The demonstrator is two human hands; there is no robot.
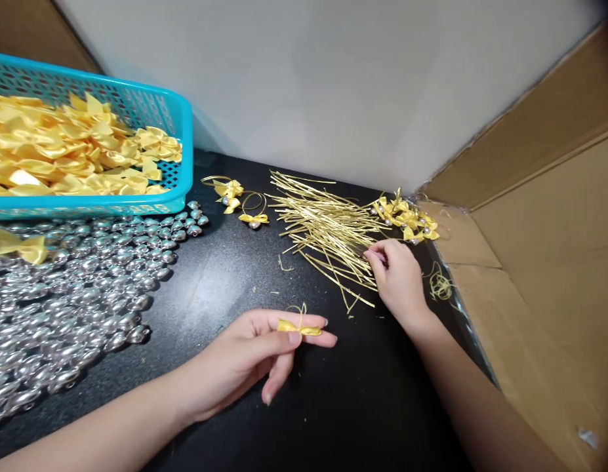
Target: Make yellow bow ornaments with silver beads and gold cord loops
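My left hand (254, 357) rests low on the black table (225, 288) and pinches a small yellow ribbon bow (298, 327) between thumb and forefinger; the other fingers hang loose. My right hand (397, 275) reaches into a heap of thin gold wire ties (323, 223), its fingertips curled and pinched at the heap's right edge. What they grip is too fine to name. A cluster of finished yellow bows with silver beads (406, 219) lies just beyond the right hand.
A turquoise basket (180, 137) full of yellow bows stands at the back left. Many silver beads (87, 288) spread across the left of the table. Two bows with gold loops (242, 203) lie mid-table. A cardboard box (540, 262) borders the right side.
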